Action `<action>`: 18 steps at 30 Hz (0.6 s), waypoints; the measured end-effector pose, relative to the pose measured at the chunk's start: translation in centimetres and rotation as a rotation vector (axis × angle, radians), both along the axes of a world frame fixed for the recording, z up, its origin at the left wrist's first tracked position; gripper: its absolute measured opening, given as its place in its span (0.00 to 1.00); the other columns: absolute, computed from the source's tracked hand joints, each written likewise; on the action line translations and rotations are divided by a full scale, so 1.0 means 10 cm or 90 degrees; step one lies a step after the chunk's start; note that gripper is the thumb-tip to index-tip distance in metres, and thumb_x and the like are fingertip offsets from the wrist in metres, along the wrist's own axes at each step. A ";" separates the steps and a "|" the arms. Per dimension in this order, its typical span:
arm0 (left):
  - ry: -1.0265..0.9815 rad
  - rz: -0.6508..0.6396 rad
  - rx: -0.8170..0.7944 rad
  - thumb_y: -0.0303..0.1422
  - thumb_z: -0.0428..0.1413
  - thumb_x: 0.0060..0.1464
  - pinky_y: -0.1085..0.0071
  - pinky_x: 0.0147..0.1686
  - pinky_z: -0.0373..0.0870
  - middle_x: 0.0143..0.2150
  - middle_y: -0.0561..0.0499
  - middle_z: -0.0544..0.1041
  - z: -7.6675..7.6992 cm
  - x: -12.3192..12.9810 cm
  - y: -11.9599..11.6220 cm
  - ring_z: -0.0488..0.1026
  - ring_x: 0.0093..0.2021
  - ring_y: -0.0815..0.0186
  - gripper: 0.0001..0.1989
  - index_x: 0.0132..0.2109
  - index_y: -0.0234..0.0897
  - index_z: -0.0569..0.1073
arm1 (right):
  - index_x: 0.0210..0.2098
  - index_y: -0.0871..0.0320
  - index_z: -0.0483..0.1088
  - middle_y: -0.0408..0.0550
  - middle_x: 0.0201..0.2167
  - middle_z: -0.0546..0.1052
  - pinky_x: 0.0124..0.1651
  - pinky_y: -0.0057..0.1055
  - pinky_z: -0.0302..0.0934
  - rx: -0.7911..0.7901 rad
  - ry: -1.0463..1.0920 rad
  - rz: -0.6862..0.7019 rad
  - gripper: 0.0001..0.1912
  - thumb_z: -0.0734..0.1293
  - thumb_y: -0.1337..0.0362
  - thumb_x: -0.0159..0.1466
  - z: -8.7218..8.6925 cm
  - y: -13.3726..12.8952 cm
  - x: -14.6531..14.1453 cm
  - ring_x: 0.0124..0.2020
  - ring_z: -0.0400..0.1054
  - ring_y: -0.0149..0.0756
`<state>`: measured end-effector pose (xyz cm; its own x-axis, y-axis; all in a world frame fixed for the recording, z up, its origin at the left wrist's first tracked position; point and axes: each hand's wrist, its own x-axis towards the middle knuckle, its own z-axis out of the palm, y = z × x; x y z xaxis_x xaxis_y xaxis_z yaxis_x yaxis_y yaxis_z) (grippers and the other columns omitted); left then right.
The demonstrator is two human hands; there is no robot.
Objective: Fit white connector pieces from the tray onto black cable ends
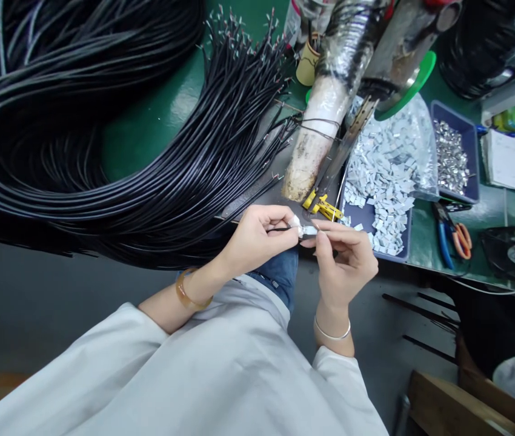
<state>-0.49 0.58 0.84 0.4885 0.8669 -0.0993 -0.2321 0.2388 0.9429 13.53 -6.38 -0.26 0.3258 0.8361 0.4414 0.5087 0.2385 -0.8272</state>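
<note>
My left hand (264, 235) pinches the end of a black cable (277, 229), with white wrapping on a fingertip. At the cable's tip, between both hands, is a small silvery connector with a pale blue piece (309, 231). The fingers of my right hand (343, 253) are closed on that pale blue piece; whether it is seated on the connector I cannot tell. Just beyond the hands lies a yellow tool-like part (323, 204). A blue-grey tray (402, 256) full of similar pale blue pieces (382, 188) sits to the right.
A thick bundle of black cables (171, 175) covers the left of the green table (148, 130). A plastic-wrapped post (314, 139) rises at centre. Farther right are a bin (473, 160) of metal parts, pliers (443, 236), orange-handled cutters (461, 241) and a paper pad (514, 160).
</note>
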 end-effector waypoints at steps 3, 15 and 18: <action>0.013 0.004 0.014 0.26 0.60 0.46 0.80 0.21 0.55 0.21 0.58 0.66 -0.01 0.00 -0.02 0.57 0.21 0.78 0.05 0.25 0.32 0.71 | 0.38 0.54 0.73 0.45 0.42 0.84 0.30 0.28 0.74 0.053 -0.057 0.027 0.07 0.70 0.72 0.64 0.01 -0.02 -0.01 0.33 0.80 0.31; 0.083 0.079 0.056 0.29 0.59 0.48 0.77 0.27 0.65 0.24 0.53 0.72 -0.12 0.05 0.00 0.68 0.26 0.72 0.05 0.27 0.32 0.76 | 0.39 0.53 0.75 0.47 0.45 0.83 0.33 0.29 0.75 0.038 -0.134 -0.027 0.04 0.70 0.69 0.65 -0.11 0.07 0.02 0.41 0.80 0.35; 0.072 0.108 0.055 0.28 0.60 0.48 0.78 0.28 0.68 0.25 0.53 0.74 -0.13 0.09 0.00 0.70 0.27 0.72 0.04 0.28 0.32 0.76 | 0.40 0.53 0.75 0.46 0.45 0.83 0.33 0.29 0.74 0.068 -0.172 -0.030 0.06 0.70 0.70 0.65 -0.12 0.10 0.00 0.40 0.80 0.35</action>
<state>0.38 0.61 -0.44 0.3241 0.9437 -0.0667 -0.1531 0.1219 0.9807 13.57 -5.38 -1.50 0.2219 0.7668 0.6022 0.7197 0.2878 -0.6318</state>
